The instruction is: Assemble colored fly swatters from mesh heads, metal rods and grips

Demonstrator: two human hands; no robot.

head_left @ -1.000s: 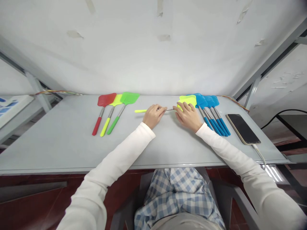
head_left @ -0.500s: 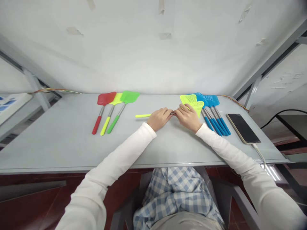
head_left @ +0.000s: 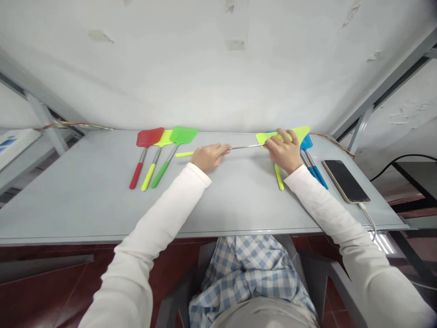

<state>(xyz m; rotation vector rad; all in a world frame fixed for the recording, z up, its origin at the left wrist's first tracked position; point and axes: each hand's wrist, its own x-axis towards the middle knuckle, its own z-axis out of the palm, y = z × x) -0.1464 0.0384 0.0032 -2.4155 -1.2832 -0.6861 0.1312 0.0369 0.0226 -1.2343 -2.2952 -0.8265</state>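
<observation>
My left hand [head_left: 208, 157] is closed round the handle end of a yellow fly swatter [head_left: 247, 146]. Its thin metal shaft lies bare between my hands. My right hand [head_left: 283, 149] grips the other end, by the yellow mesh head, which sticks out past my fingers to the right. Beneath that hand lies a second yellow fly swatter [head_left: 279, 178], its middle hidden. Blue fly swatters [head_left: 317, 173] lie just right of it, partly covered by my right hand and the held head.
On the left of the grey table [head_left: 218, 205] lie a red fly swatter [head_left: 136, 175], a yellow one [head_left: 149, 177] and a green one [head_left: 160, 175]. A phone [head_left: 345, 181] with a white cable [head_left: 368, 215] lies at the right. The wall [head_left: 205, 82] stands behind.
My hands have moved apart, left hand to the left and right hand to the right. The held fly swatter's metal shaft now shows much longer between them.
</observation>
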